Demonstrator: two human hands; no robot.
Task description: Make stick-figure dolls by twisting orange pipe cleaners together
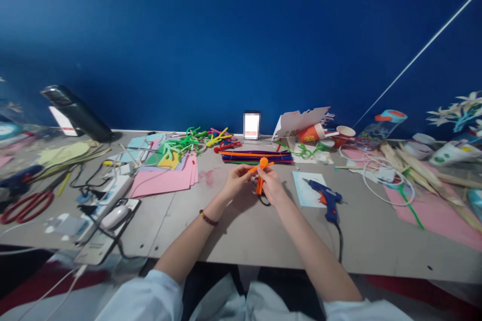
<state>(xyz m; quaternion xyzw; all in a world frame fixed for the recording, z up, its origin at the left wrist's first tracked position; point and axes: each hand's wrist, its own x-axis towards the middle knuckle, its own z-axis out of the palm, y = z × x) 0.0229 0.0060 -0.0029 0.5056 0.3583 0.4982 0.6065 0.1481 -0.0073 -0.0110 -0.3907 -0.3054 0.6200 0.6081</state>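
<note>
Both my hands hold a small orange pipe-cleaner figure [261, 172] over the middle of the grey table [241, 233]. My left hand [237, 179] pinches one of its side arms, fingers closed. My right hand [271, 184] grips its body from the right, fingers closed. The figure has a round head and hangs upright between my hands. Just behind it lies a bundle of coloured pipe cleaners [257, 156]. A bead bracelet sits on my left wrist.
A blue glue gun [326, 197] rests on pale paper at the right. Pink paper sheets [165, 179] and pipe-cleaner shapes [184, 143] lie left of centre. Red scissors [26, 205], cables and a power strip [109, 195] are at the left. Paper cups, white wire and leaves crowd the right.
</note>
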